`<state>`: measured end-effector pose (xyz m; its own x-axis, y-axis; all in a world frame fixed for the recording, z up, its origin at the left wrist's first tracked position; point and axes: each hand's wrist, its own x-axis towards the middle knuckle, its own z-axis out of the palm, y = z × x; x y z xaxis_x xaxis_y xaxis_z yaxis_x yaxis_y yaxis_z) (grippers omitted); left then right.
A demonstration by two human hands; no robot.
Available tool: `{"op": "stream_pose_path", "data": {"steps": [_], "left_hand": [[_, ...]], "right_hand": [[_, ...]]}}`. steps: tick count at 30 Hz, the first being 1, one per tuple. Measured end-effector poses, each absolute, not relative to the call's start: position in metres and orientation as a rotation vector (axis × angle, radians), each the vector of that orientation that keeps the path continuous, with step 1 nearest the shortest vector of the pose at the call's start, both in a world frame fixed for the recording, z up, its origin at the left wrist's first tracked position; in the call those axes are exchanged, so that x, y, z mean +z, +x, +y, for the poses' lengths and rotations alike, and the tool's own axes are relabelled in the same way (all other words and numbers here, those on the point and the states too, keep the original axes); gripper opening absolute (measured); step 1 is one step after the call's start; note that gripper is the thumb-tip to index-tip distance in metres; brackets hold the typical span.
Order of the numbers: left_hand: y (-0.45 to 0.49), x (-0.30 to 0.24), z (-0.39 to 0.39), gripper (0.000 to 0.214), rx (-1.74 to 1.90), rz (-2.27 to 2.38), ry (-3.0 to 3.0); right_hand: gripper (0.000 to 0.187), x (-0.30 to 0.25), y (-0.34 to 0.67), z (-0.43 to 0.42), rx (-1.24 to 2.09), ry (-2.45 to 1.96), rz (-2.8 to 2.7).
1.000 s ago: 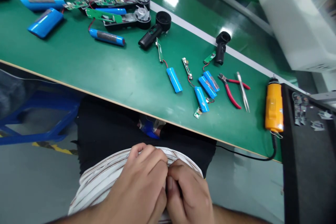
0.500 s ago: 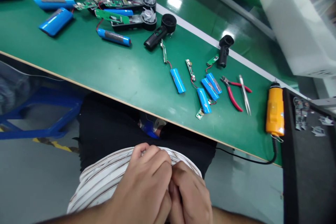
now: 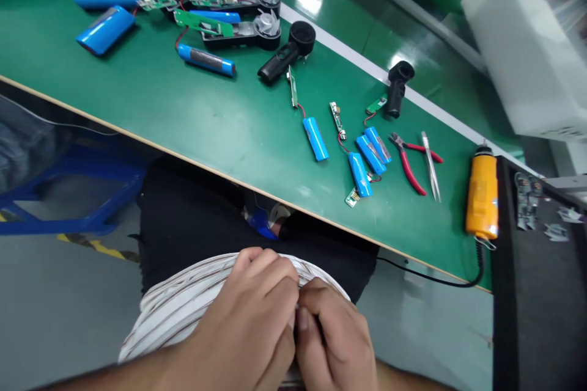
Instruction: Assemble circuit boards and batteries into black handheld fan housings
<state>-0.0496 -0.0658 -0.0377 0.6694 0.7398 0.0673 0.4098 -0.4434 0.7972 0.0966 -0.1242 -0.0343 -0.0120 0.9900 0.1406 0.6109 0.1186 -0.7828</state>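
Observation:
My left hand [image 3: 259, 311] is closed in front of the striped shirt [image 3: 183, 302], its fingers curled under and mostly hidden. Against it rests my right hand [image 3: 342, 336], also closed, with the thumb bent in beside the forefinger. Whatever may be between the fingers is hidden. Both hands are below the green table's edge, apart from everything on it. Nearest on the table is a blue battery [image 3: 360, 175] wired to a small circuit board [image 3: 353, 197]. Another blue battery [image 3: 316, 139] lies farther left, with a red wire to a narrow board [image 3: 292, 88].
Black fan housings [image 3: 279, 61] lie along the back, with several opened fans [image 3: 243, 32] at left. Red-handled cutters [image 3: 411, 168], tweezers [image 3: 431, 165] and a yellow electric screwdriver [image 3: 482, 195] are at right. A dark tray [image 3: 545, 281] holds grey parts. A blue stool [image 3: 92, 195] stands left.
My hands stay together at the shirt; more of the right thumb shows now. The view has shifted a little, so the table things sit slightly farther right. Nothing on the table has visibly moved.

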Motion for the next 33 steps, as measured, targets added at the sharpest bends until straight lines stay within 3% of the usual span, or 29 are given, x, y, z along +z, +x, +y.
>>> {"op": "stream_pose_path", "data": {"steps": [11,16,33], "left_hand": [[-0.058,-0.039,-0.064,0.022,0.473,0.934,2.04],[-0.06,-0.035,-0.054,0.032,0.419,0.785,2.016],[-0.063,-0.024,-0.039,0.02,0.34,0.771,1.679]], "right_hand": [[0.019,-0.038,0.105,-0.12,0.847,-1.564,-1.576],[0.018,-0.039,0.108,-0.121,0.89,-1.53,-1.572],[0.013,-0.008,0.142,-0.102,1.126,-1.199,-1.744]]}}
